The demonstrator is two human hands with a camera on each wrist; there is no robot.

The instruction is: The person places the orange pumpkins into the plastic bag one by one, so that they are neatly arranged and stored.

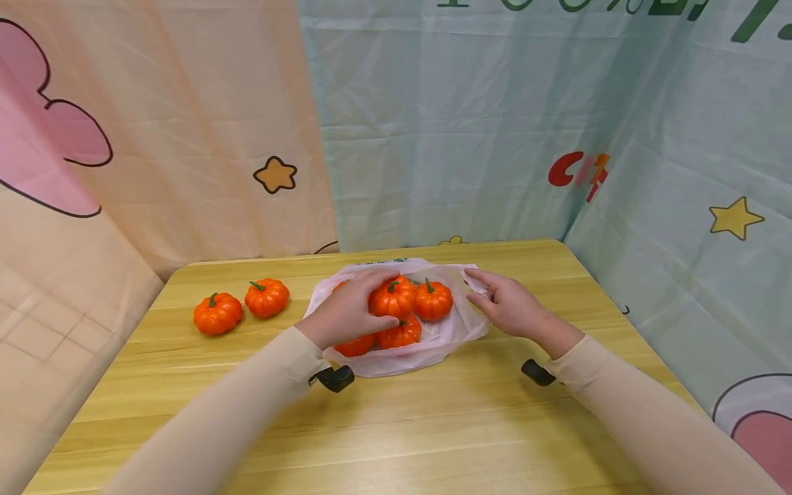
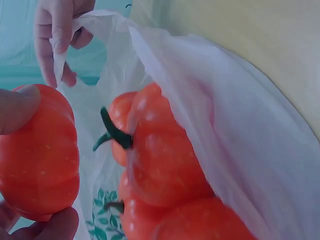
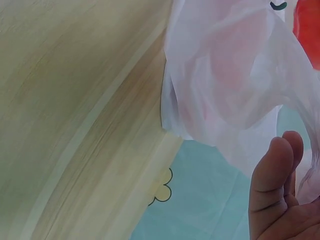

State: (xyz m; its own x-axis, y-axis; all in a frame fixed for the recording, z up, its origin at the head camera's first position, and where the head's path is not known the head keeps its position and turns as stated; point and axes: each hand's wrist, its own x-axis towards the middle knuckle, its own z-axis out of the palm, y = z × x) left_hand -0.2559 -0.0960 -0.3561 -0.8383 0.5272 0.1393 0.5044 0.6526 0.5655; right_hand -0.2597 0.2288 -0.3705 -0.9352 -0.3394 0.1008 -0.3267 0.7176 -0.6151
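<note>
My left hand (image 1: 349, 309) grips a small orange toy pumpkin (image 2: 40, 157), thumb on one side and fingers on the other, above the mouth of a thin white plastic bag (image 1: 408, 366). In the bag lie several more orange pumpkins with green stems, among them a pumpkin (image 1: 434, 301) toward its right side. At the bag's right edge, my right hand (image 1: 512, 308) pinches the bag's rim between thumb and fingers. The left wrist view shows that pinched rim (image 2: 95, 19) pulled up, with a green leaf print (image 2: 106, 212) inside the bag.
Two loose pumpkins, one nearer (image 1: 218, 314) and one behind it (image 1: 267, 298), sit on the wooden table (image 1: 408, 440) left of the bag. Printed cloth (image 1: 470, 137) hangs behind the table and along its sides. Each wrist wears a black camera mount.
</note>
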